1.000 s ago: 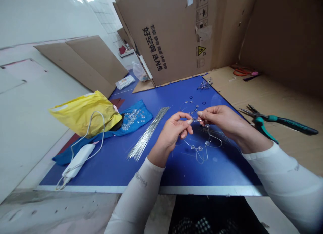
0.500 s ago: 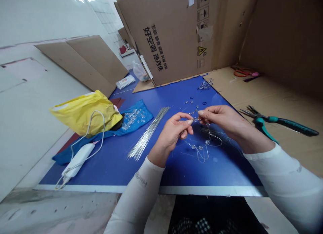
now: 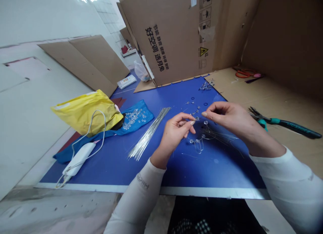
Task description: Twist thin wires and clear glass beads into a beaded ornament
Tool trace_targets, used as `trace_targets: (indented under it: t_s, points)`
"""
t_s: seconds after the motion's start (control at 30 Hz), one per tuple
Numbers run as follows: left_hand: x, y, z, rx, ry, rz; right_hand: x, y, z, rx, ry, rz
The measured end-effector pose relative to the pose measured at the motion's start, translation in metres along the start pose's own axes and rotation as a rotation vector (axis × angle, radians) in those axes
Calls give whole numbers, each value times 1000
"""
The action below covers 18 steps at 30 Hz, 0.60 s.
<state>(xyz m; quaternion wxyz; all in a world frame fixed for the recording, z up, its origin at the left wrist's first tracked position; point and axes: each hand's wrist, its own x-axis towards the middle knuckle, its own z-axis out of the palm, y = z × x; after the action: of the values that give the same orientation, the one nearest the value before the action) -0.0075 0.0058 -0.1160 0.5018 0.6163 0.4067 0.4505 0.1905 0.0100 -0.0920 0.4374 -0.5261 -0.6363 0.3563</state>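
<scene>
Over the blue table (image 3: 217, 173), my left hand (image 3: 178, 128) pinches one end of a beaded wire loop (image 3: 197, 141), whose clear beads hang below and to the right of the fingers. My right hand (image 3: 227, 119) is a little to the right, thumb and forefinger pressed together; whatever lies between them is too small to make out. Loose clear beads (image 3: 198, 107) and thin wires (image 3: 224, 134) lie on the table around the hands. A bundle of straight silvery wires (image 3: 148, 134) rests left of my left hand.
Clear beads (image 3: 133, 119) lie on a blue cloth (image 3: 147, 112) beside a yellow bag (image 3: 88, 111). A white power strip (image 3: 80, 160) with a cable is at the front left. Green-handled pliers (image 3: 290, 124) and orange scissors (image 3: 243, 73) lie on cardboard at right.
My right hand has moved right, away from my left hand, so a gap shows between them. The lower part of the beaded loop has risen slightly.
</scene>
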Motion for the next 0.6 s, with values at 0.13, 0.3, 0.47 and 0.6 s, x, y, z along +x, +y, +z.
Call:
trace_targets:
  t_s: [0.13,0.3,0.47,0.6]
  points:
    - [-2,1,0,155,68,102,-4,-9,-3,-55,-40,-34]
    - [-2,1,-1,356,110,275,-2,-5,-6,-67,-108,-109]
    - [-3,2,-1,500,112,387,1,1,-13,-104,-212,-193]
    - [-4,3,-2,617,95,491,3,7,-16,-130,-273,-267]
